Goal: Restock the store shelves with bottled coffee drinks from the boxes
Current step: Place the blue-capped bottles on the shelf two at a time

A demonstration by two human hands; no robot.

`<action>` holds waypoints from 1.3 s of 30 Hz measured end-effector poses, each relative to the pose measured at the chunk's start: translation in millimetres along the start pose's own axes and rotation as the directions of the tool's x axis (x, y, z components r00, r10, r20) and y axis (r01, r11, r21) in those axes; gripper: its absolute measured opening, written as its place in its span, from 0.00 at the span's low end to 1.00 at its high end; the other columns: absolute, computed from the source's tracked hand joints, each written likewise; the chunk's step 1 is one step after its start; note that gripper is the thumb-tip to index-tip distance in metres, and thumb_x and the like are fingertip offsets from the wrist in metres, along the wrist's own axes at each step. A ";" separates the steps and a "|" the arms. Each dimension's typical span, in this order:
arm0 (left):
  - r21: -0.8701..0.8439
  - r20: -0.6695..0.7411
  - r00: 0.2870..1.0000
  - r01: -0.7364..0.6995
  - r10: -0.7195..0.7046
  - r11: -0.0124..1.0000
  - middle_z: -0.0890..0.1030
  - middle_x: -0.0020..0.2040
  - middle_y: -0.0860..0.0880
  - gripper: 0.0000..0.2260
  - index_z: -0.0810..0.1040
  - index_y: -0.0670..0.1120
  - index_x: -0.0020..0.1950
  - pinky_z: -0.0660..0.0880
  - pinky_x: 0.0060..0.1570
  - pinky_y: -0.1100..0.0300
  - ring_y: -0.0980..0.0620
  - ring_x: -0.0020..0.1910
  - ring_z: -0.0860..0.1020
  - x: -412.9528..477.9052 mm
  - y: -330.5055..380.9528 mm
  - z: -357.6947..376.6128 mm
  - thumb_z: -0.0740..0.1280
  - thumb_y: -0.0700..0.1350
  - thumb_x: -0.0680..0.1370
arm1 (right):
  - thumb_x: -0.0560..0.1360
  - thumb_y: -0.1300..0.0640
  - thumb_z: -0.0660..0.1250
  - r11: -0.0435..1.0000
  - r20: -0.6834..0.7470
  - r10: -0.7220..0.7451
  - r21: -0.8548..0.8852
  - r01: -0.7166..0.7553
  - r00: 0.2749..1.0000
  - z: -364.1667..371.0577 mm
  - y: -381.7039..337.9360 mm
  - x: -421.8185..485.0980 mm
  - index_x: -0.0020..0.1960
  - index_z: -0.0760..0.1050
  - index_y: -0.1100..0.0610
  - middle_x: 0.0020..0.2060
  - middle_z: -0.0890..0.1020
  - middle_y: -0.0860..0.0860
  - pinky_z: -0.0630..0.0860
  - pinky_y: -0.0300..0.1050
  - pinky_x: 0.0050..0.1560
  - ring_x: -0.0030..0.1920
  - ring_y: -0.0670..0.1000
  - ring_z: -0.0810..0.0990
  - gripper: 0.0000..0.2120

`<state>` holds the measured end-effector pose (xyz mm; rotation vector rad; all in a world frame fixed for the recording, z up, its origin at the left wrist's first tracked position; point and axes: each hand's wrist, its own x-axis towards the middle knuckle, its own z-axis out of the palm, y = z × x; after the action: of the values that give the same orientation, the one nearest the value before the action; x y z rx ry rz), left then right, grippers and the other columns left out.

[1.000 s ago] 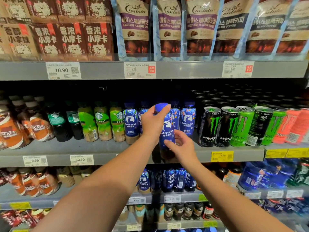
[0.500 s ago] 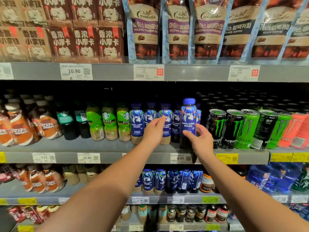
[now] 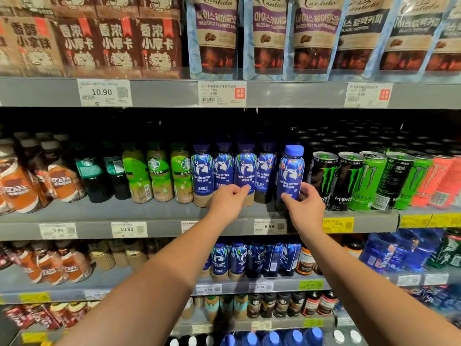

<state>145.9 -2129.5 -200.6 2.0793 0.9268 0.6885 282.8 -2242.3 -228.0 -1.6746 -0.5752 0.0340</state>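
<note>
My right hand (image 3: 305,211) wraps thumb and fingers round the lower body of the blue coffee bottle (image 3: 290,173), upright just right of centre frame, at the shelf front (image 3: 162,228); my left hand (image 3: 228,201) lies curled against a bottle in the blue row (image 3: 245,171), gripping or only touching I cannot tell; black cans (image 3: 324,178) stand just right. The bottle looks full, stiff, fairly heavy, its sleeve glossy; I judge a low hold safest; a second ago my left hand held its cap.
</note>
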 end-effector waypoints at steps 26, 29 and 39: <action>0.223 0.071 0.995 -0.083 0.069 0.971 0.76 0.57 0.43 0.13 0.79 0.44 0.57 0.71 0.57 0.55 0.44 0.56 0.75 -53.9 -55.7 -54.0 0.67 0.48 0.76 | 0.71 0.59 0.66 0.884 0.140 0.010 -0.465 0.056 0.990 30.3 -22.3 -78.0 0.53 0.77 0.61 0.48 0.81 0.57 0.71 0.46 0.49 0.51 0.59 0.78 0.12; 0.308 0.152 0.988 -0.078 0.032 0.948 0.80 0.56 0.43 0.12 0.80 0.46 0.56 0.73 0.55 0.55 0.43 0.56 0.77 -80.8 -75.2 -86.7 0.66 0.48 0.75 | 0.72 0.58 0.65 0.758 0.345 0.102 -0.635 0.152 0.933 49.7 -39.0 -121.7 0.50 0.78 0.61 0.47 0.82 0.59 0.74 0.47 0.48 0.51 0.60 0.79 0.10; 0.501 0.316 0.947 -0.114 -0.059 0.858 0.81 0.52 0.48 0.04 0.75 0.51 0.44 0.73 0.48 0.56 0.45 0.52 0.77 -180.5 -130.7 -155.3 0.63 0.50 0.75 | 0.72 0.54 0.62 0.483 0.524 0.299 -0.804 0.347 0.798 85.2 -60.4 -251.3 0.55 0.76 0.61 0.55 0.79 0.59 0.74 0.48 0.51 0.56 0.59 0.78 0.15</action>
<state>-121.5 -2147.7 -245.3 2.5788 0.9626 0.0913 13.3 -2256.8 -263.0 -2.7296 -1.2775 0.3252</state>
